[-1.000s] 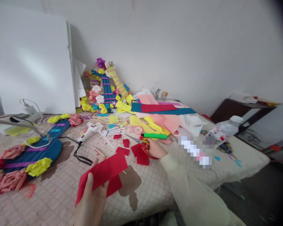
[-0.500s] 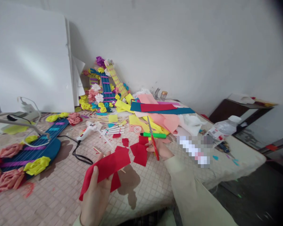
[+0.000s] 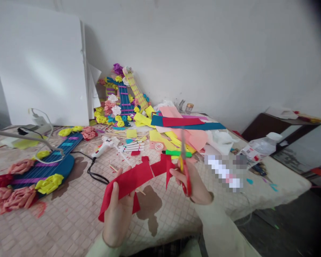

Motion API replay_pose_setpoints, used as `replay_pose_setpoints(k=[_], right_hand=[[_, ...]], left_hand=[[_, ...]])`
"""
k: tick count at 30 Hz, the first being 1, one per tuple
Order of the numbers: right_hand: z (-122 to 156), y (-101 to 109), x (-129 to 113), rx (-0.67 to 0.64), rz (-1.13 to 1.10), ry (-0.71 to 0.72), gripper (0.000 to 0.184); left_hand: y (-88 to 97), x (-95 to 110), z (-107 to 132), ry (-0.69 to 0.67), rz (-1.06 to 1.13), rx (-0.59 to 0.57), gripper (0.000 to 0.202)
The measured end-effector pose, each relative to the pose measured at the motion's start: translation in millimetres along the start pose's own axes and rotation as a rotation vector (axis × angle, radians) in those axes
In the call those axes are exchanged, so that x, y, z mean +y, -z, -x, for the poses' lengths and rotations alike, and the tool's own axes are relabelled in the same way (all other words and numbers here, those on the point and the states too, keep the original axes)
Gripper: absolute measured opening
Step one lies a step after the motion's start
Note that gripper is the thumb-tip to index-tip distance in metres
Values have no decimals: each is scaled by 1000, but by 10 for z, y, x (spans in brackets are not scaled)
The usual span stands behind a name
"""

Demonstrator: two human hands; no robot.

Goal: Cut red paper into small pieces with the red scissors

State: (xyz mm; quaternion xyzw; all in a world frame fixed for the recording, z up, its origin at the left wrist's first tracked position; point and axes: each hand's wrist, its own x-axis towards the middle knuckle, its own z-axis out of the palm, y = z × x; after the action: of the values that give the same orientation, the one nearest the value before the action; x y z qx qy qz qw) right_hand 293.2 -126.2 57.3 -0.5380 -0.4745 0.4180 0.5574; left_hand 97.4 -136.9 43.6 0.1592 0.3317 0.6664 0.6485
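Observation:
My left hand (image 3: 119, 210) grips a long red paper strip (image 3: 131, 180), thumb on the near face and fingers behind it. The strip curls down at its left end, and its right end reaches over smaller red pieces on the table. In my right hand (image 3: 196, 184) is a pair of scissors (image 3: 186, 176) with red and yellow handles, blades upward and blurred. The right fingertips touch or hover at a narrow red piece (image 3: 169, 173); which one I cannot tell. Another red scrap (image 3: 136, 203) lies partly hidden behind the left hand.
A blue paper guitar (image 3: 66, 162) with paper flowers lies left, near a white glue gun (image 3: 103, 148). Markers (image 3: 132, 147), a green highlighter (image 3: 178, 153) and coloured sheets (image 3: 192, 137) lie beyond the hands. A plastic bottle (image 3: 262, 148) stands right. Decorated guitars (image 3: 125, 96) lean on the wall.
My right hand has moved slightly right and nearer, with the scissors turned more upright. A narrow red piece now shows at its fingertips. The whole view has shifted a little, the left hand still holding the strip.

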Motion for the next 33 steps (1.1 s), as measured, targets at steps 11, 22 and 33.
replay_pose_setpoints(k=[11,22,33], right_hand=[[453,-642,35,498,-579,-73,38],[460,-778,108,443,-590,-96,36],[429,-745,130,429,-621,-104,35]], left_hand=[[-263,-240,104,140,168,-47,36],[-244,-312,98,162,261,-39,36],[-233,-289,105,153,240,-28,35]])
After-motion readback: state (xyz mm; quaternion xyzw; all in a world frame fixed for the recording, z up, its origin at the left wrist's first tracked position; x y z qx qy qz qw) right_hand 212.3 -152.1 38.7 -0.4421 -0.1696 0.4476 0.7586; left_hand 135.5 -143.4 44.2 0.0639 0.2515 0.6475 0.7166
